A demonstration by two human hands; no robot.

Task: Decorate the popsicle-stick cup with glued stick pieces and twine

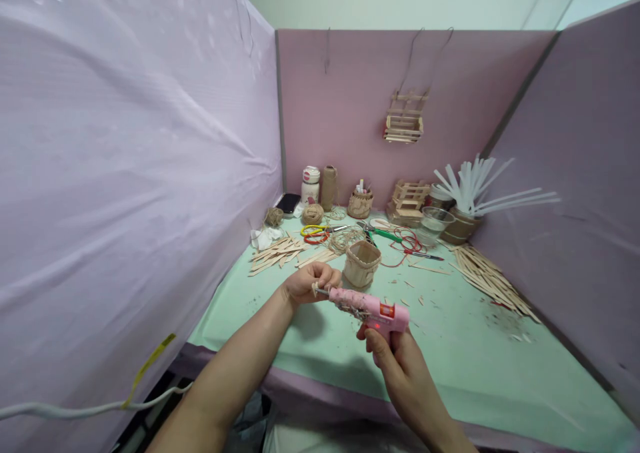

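Observation:
My right hand [395, 360] grips the handle of a pink hot glue gun [370, 306], whose small red light is lit. The gun's nozzle points left, its tip close to the fingers of my left hand [313, 283]. Those fingers are pinched together at a small beige bit [315, 288] by the nozzle, too small to make out. Just beyond the gun, a little craft-stick pot [363, 264] with a twine-like rim stands upright on the green-covered table [325, 346]. Neither hand touches the pot.
Craft sticks [277, 254] lie left, with another pile [493, 283] right. Behind are scissors [316, 233], green-handled pliers [385, 234], a red cord [413, 240] and twine balls [313, 214]. White glue sticks [473, 186] fill a pot at right. Pink partitions [340, 106] enclose the table.

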